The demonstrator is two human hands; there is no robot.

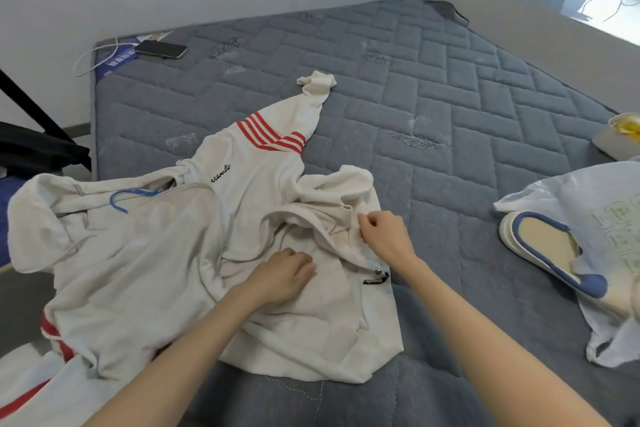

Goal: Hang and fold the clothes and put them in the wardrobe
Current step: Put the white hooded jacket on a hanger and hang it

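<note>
Two hands work a crumpled white hoodie [311, 322] that lies near the front edge of the bed [450, 97]. The right hand [384, 236] pinches a fold of cloth at the hoodie's right side, fingers closed on it. The left hand [280, 276] sits just beside it, fingers curled into the fabric. To do this step well, the person should probably draw the bunched cloth flat and square its edges before folding or hanging it. The hoodie looks soft, thick and heavily creased, with a red-striped sleeve [270, 133] stretched away across the bed. A blue hanger [128, 198] sits in white cloth to the left; whether that is the same garment cannot be told.
</note>
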